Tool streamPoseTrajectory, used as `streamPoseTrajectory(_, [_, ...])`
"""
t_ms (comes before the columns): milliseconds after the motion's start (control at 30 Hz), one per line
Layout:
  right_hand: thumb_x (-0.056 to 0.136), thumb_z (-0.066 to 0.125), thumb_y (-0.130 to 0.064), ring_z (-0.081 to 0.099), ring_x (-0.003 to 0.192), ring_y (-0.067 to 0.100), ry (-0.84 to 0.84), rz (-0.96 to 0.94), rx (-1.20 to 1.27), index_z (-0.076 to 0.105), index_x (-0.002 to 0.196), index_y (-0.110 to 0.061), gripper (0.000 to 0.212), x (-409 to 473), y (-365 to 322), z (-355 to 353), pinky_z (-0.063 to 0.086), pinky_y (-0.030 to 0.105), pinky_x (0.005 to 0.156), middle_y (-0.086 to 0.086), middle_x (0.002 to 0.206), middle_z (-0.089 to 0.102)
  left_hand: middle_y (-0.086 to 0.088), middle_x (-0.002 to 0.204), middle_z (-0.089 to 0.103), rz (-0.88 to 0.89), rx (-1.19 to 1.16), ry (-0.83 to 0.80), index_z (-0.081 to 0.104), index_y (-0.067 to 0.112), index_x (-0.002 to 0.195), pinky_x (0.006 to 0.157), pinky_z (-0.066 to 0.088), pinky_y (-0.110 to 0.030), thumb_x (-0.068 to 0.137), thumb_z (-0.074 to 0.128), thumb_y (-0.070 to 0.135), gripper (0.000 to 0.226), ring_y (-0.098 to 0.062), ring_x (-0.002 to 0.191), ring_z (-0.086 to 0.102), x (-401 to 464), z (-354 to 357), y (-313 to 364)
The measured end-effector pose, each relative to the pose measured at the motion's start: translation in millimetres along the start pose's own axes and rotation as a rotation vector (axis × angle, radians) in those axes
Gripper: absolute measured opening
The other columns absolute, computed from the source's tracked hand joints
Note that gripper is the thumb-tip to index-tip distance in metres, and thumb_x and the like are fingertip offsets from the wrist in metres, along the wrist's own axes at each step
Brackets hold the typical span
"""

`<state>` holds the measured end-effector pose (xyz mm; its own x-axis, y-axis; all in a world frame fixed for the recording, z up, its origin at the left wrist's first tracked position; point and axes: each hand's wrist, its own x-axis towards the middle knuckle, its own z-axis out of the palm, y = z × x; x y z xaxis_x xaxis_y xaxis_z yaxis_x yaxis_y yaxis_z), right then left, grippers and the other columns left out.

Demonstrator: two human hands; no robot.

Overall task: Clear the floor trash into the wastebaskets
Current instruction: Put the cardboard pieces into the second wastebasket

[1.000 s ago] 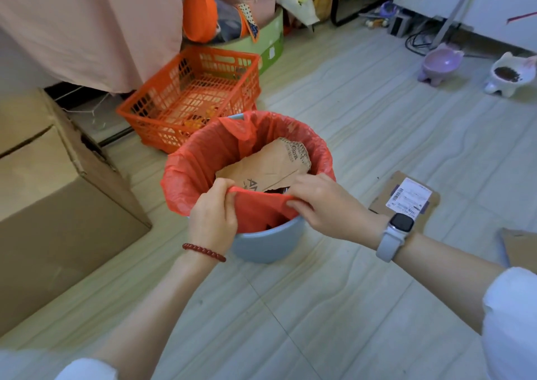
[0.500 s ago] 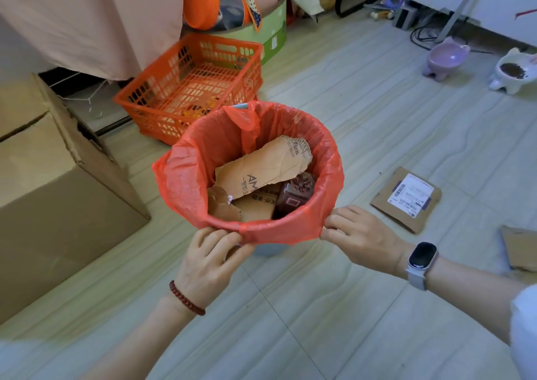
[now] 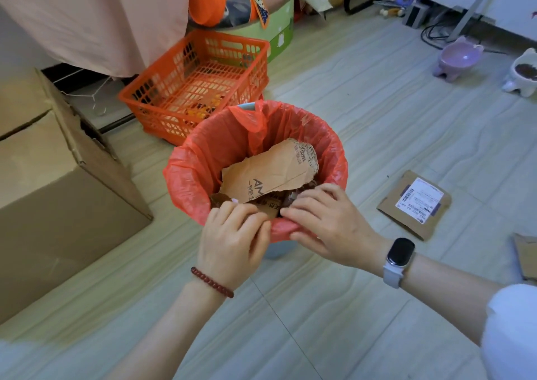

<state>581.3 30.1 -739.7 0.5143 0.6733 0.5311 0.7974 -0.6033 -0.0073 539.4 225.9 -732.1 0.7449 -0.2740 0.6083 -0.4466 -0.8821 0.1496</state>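
A pale blue wastebasket (image 3: pixel 276 250) lined with a red plastic bag (image 3: pixel 191 176) stands on the floor in front of me. Torn brown cardboard (image 3: pixel 270 176) and other scraps lie inside it. My left hand (image 3: pixel 232 240) and my right hand (image 3: pixel 328 222) meet at the near rim, and both pinch the red bag's edge there. A flat cardboard piece with a white shipping label (image 3: pixel 415 202) lies on the floor to the right of the basket. Another cardboard scrap (image 3: pixel 526 260) shows at the right edge.
A large cardboard box (image 3: pixel 58 193) stands at the left. An orange plastic crate (image 3: pixel 200 83) sits just behind the wastebasket. A purple pet bowl (image 3: pixel 459 57) and a white pet bowl (image 3: pixel 523 74) stand far right, near cables.
Both hands moved from apart on the outside of the rim to close together at the near edge, now gripping the red bag there. The view shifted slightly lower.
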Motion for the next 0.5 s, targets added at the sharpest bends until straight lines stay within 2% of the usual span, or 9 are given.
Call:
streamPoseTrajectory(100, [0.082, 0.064, -0.011, 0.066, 0.075, 0.021, 0.093, -0.029, -0.120, 0.071, 0.082, -0.013, 0.007, -5.6, 17.7, 4.2, 0.043, 0.036, 0.086, 0.001, 0.077, 0.066, -0.001, 0.077, 0.069, 0.095, 0.083, 0.064, 0.067, 0.018, 0.084, 0.074, 0.038, -0.033, 0.094, 0.043, 0.028, 0.028, -0.018, 0.081, 0.051, -17.4, 4.0, -23.0])
streamPoseTrajectory(167, [0.073, 0.068, 0.001, 0.065, 0.074, 0.022, 0.102, 0.010, -0.178, 0.069, 0.077, -0.011, 0.013, -8.3, 29.3, 5.3, 0.043, 0.039, 0.090, 0.003, 0.075, 0.065, -0.005, 0.075, 0.068, 0.106, 0.130, 0.091, 0.059, 0.019, 0.093, 0.084, 0.041, -0.037, 0.095, 0.043, 0.027, 0.018, -0.019, 0.084, 0.051, -25.6, 7.7, -37.7])
streamPoseTrajectory(267, [0.072, 0.068, 0.001, 0.065, 0.074, 0.022, 0.112, 0.026, -0.175, 0.069, 0.079, -0.011, 0.014, -9.2, 32.7, 8.1, 0.042, 0.037, 0.090, 0.002, 0.077, 0.066, -0.010, 0.086, 0.070, 0.029, 0.102, 0.070, 0.060, 0.019, 0.104, 0.098, 0.037, -0.046, 0.094, 0.045, 0.023, 0.018, -0.024, 0.100, 0.055, -24.6, 10.3, -44.8])
streamPoseTrajectory(367, [0.076, 0.066, -0.006, 0.066, 0.082, 0.022, 0.093, -0.010, -0.106, 0.069, 0.095, -0.012, 0.020, -9.3, 33.7, 8.8, 0.043, 0.038, 0.090, 0.002, 0.087, 0.068, -0.014, 0.111, 0.066, -0.102, 0.064, -0.075, 0.065, 0.014, 0.112, 0.104, 0.027, -0.057, 0.092, 0.044, 0.024, 0.031, -0.034, 0.118, 0.051, -14.5, 0.4, -47.7])
streamPoseTrajectory(433, [0.079, 0.062, -0.012, 0.065, 0.098, 0.024, 0.046, -0.041, -0.090, 0.060, 0.113, -0.014, 0.034, -15.0, 40.6, 4.1, 0.041, 0.045, 0.094, 0.005, 0.103, 0.068, -0.014, 0.123, 0.060, -0.180, 0.025, -0.132, 0.064, 0.014, 0.115, 0.104, 0.017, -0.065, 0.081, 0.045, 0.023, 0.039, -0.034, 0.126, 0.044, -7.6, -11.0, -47.7])
streamPoseTrajectory(500, [0.080, 0.058, -0.014, 0.057, 0.115, 0.026, -0.020, -0.026, -0.072, 0.048, 0.123, -0.016, 0.044, -25.4, 53.7, -4.4, 0.037, 0.049, 0.100, 0.011, 0.119, 0.063, -0.012, 0.127, 0.056, -0.168, -0.042, -0.117, 0.063, 0.014, 0.116, 0.106, 0.012, -0.065, 0.072, 0.044, 0.021, 0.048, -0.029, 0.129, 0.040, 0.6, -16.9, -37.7])
